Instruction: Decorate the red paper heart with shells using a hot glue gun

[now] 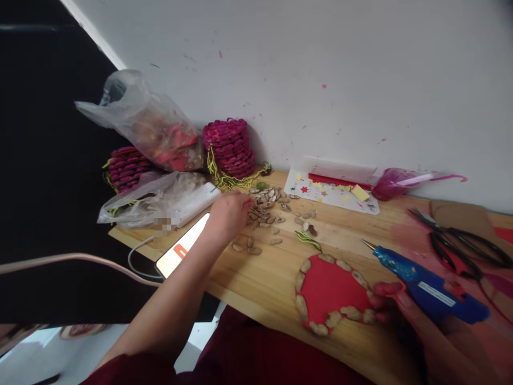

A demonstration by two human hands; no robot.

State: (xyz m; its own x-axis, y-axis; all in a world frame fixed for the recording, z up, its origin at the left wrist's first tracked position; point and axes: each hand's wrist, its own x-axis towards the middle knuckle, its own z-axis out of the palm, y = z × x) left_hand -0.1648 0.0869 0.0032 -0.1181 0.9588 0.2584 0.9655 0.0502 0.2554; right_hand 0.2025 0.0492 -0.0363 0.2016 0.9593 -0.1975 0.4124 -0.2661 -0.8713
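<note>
My left hand (231, 213) reaches to the edge of a pile of peanut shells (270, 199). Its fingers are curled together, and what they hold, if anything, is hidden. A blue glue gun (425, 286) is in my right hand (404, 307), its metal nozzle pointing up and left. Just left of that hand lies a red heart-shaped piece (332, 286), bordered with peanut shells and close to the fingertips. Green yarn (309, 240) sticks out at its top. A few loose shells (252, 250) lie below my left hand.
Scissors (473, 243) lie at the right. Behind are a star-sticker sheet (292, 187), a pink cup-like container (390, 184) and a purple coiled bundle (228, 147). Plastic bags (140, 115), a lit phone (188, 246) and a cable (138, 256) are at the left.
</note>
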